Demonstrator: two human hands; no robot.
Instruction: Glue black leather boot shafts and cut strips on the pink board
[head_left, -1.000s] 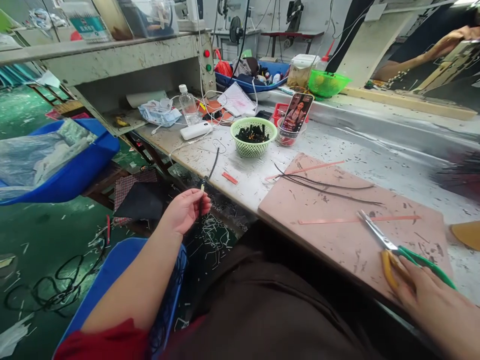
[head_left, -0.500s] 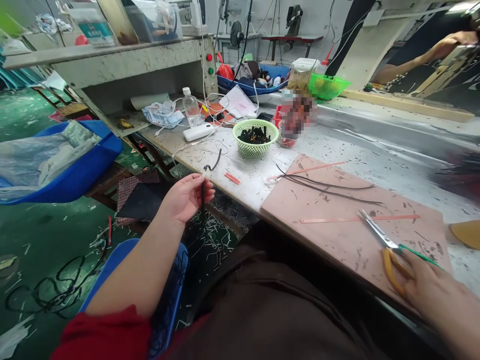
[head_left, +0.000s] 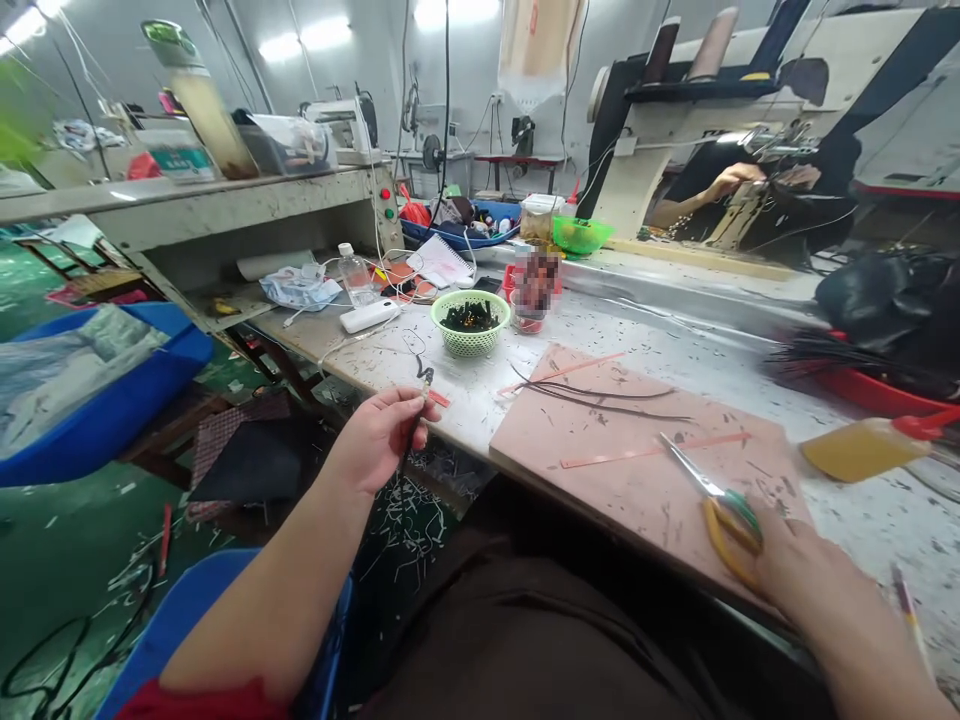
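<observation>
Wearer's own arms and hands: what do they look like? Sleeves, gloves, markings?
Both the left hand and right hand are bare: no gloves, and no rings, watches or bracelets visible. A red sleeve shows on the left arm at the picture's bottom edge, leaving the forearm uncovered. No sleeve shows on the right arm. No clear markings on either.

A clear plastic bottle [head_left: 357, 280] stands near a white power bank [head_left: 370, 316] and a spiral notebook [head_left: 442, 262]. A bright green bowl [head_left: 582, 238] sits farther back. Three big thread spools [head_left: 711, 48] stand up high by a sewing machine [head_left: 862, 68]. On the left, a blue tub [head_left: 112, 418] holds see-through plastic [head_left: 97, 352].
</observation>
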